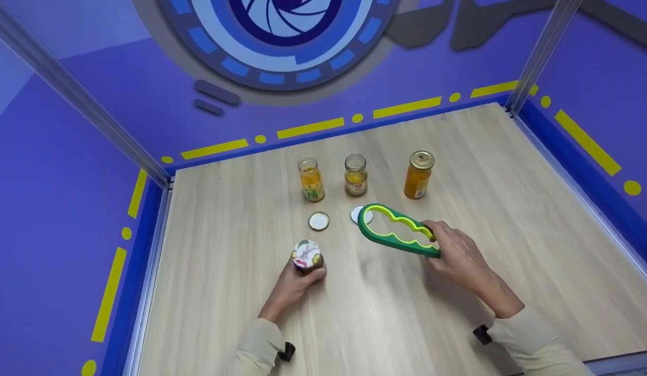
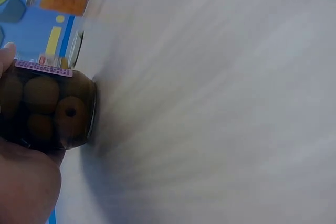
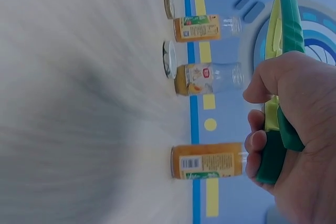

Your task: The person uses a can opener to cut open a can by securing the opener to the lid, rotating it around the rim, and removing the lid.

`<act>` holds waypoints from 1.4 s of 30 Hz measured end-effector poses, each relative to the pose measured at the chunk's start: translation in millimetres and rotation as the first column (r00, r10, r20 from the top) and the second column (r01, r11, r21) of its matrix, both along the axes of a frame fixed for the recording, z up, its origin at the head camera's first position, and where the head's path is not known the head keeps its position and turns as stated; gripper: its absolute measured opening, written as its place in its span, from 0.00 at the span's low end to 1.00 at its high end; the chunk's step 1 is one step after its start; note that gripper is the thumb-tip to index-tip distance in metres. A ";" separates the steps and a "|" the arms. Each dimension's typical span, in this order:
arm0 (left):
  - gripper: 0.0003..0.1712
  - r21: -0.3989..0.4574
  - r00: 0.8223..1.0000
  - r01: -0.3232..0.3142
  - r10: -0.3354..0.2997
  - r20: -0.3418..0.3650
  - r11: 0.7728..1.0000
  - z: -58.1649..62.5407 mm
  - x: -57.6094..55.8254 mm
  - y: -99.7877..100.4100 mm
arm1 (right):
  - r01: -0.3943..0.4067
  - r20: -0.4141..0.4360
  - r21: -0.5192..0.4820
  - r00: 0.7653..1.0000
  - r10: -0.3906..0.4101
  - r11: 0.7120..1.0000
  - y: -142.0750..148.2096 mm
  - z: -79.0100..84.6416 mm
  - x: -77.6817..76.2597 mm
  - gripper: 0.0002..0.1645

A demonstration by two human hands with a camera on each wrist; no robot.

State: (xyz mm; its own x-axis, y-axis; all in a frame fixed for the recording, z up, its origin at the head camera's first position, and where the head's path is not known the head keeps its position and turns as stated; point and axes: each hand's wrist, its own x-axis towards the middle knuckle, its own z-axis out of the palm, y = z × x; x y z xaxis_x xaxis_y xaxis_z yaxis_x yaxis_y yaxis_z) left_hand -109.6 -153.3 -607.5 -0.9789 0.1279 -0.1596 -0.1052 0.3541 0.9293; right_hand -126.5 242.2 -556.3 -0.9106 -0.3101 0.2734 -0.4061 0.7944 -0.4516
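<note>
My left hand grips a glass jar with a printed white lid. In the left wrist view, round dark olives show through the side of this jar, close over the table. With its fingers curled round one end, my right hand holds a green jar opener with a scalloped yellow inner edge. The opener is above the table and overlaps one loose lid in the head view. A second loose lid lies white side up, just beyond the olive jar.
Two lidless jars, a left one and a middle one, stand partly filled with yellow-orange contents. To their right is a fuller orange jar with a gold lid. Blue-purple panels wall the back and sides of the wooden table.
</note>
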 end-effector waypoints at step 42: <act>0.35 0.111 0.967 0.255 -0.255 -0.014 0.961 1.4 -23.9 118.6 | -0.164 0.093 0.175 0.984 0.150 0.971 -44.3 18.3 -13.9 0.44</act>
